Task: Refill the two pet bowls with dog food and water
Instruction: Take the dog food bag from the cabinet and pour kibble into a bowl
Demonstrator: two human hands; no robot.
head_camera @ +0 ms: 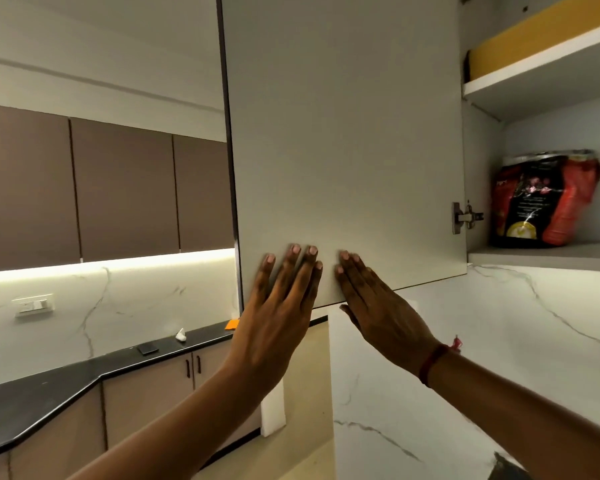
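Door: cupboard door (343, 133) stands swung open, its lower edge under my palms.
Worktop: black worktop (49, 393) shows no bowls.
Bag: red-and-black food bag (544, 199) sits upright on the cupboard shelf (534, 254), untouched.
Hands: left hand (278, 306) and right hand (378, 306) flat on the door, fingers spread, holding nothing.
Progress: I judge it early; food and water both remain.

light: warm under-cabinet strip (108, 263) glows on backsplash | room dim | edges: wide-angle bowing | bag (544, 200) print soft, possibly motion blur
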